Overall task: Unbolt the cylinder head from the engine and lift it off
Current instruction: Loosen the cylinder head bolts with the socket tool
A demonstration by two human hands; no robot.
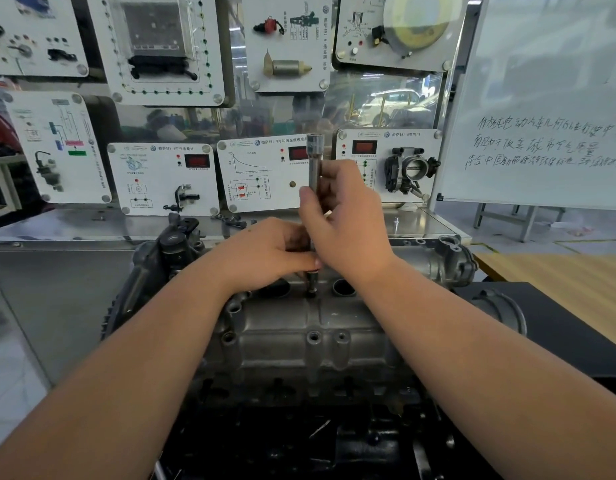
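The grey cylinder head (299, 327) sits on the dark engine block (299, 441) in front of me. A long metal extension bar (314, 161) stands upright over the head, its dark socket (312, 281) set into a bolt hole near the head's middle. My right hand (348, 220) grips the bar's middle, fingers curled round it. My left hand (275, 252) holds the bar's lower part just above the socket. The bolt itself is hidden in the hole.
An open round bore (343, 287) lies right of the socket. A steel bench (92, 230) with upright display panels (164, 178) stands behind the engine. A whiteboard (542, 109) leans at the right, above a wooden table (559, 278).
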